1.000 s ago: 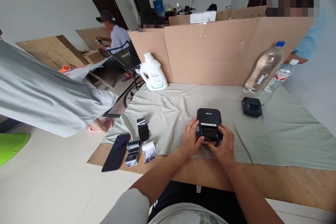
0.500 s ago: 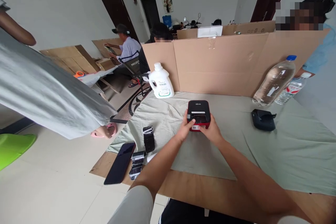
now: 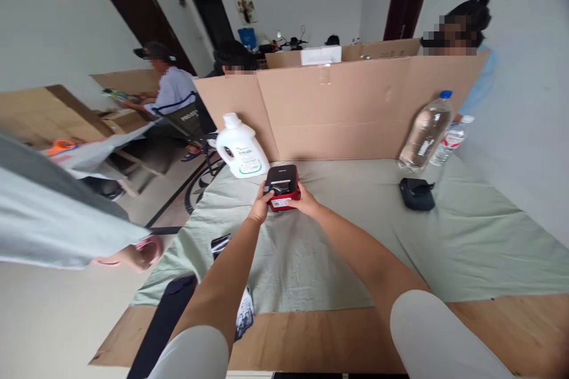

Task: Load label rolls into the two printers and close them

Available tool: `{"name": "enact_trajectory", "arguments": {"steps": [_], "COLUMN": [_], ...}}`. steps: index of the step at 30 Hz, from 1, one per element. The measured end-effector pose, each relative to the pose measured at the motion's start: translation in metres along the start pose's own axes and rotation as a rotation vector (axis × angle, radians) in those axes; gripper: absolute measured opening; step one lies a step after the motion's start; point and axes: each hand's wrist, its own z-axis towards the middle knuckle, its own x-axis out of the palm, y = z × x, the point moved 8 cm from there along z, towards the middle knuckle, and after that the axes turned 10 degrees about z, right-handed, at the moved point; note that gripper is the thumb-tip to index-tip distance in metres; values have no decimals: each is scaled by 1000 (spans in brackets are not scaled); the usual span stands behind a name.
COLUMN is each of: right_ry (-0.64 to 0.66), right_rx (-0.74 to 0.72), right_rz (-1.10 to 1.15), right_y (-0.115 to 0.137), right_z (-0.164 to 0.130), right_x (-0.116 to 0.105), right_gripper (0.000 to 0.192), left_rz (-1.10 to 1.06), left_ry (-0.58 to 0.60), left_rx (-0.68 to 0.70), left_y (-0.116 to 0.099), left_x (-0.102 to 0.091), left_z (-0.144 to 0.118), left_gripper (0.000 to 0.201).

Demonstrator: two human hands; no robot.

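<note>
Though half-hidden by hands point(image 3: 280, 204), black-and-red printer point(image 3: 281, 185).

Both arms stretched fwd over the green cloth point(image 3: 444, 249). Left hand point(image 3: 260, 208) and right hand point(image 3: 306, 204) grip a small black/red printer point(image 3: 281, 186) from either side, fingers wrapped on it. Landmark = printer: white detergent jug point(image 3: 240, 151) just left of it, cardboard screen point(image 3: 347, 106) behind, small black device point(image 3: 416, 194) well to its right, w/ two clear water bottles point(image 3: 424, 133) beyond that. Phone point(image 3: 162, 323) and paper roll point(image 3: 244, 314) nearer the person, left of the printer.
</note>
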Motion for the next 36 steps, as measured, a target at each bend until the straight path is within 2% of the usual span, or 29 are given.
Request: {"name": "enact_trajectory", "arguments": {"steps": [1,3,5,6,8,10,11,12,14,16,19,22,25,27,32,36], "right_ry": [-18,-83,-186,-261,-522,-734,-801,-809,-743,-648,-614,-659,-681,-635,-487,-489], "right_rx": [19,43,43,34,46,160,252,353,516,602,651,663,561,418,1,-124], "right_rz": [-59,-180,-311,-380,-730,-982,-1065,-1111,-1139,-1141,-1157,-1133,-1095,-1083,-1046,-1031], "right_y": [-1,2,11,19,40,53,54,52,41,30,23,25,32,37,47,53], "right_z": [-5,-18,-33,-42,-65,-89,-101,-109,-121,-127,-136,-143,-148,-152,-179,-199], "right_x": [-13,-55,-120,-159,-246,-318,-345,-363,-380,-378,-371,-367,-349,-321,-221,-167], "right_gripper": [75,75,76,76,75,81,86,89,92,89,82,80,78,76,69,62], "left_rz": [60,257,499,608,766,846,872,903,975,1037,1099,1129,1118,1092,1040,950], "left_ry": [-85,-309,-492,-520,-423,-200,-82,34,255,432,605,640,623,615,583,460], "left_rx": [-13,1,117,211,410,546,577,587,569,555,566,562,553,561,582,541], "left_y": [1,-4,-22,-33,-49,-51,-47,-41,-25,-10,4,8,9,9,5,-3], "left_x": [-4,-15,-15,-6,29,78,103,126,167,194,211,210,207,208,205,193], "left_z": [-3,-16,-40,-54,-82,-111,-124,-138,-162,-184,-209,-217,-217,-216,-218,-213], "left_gripper": [66,63,62,60,53,45,44,43,47,51,51,52,53,52,57,58]}}
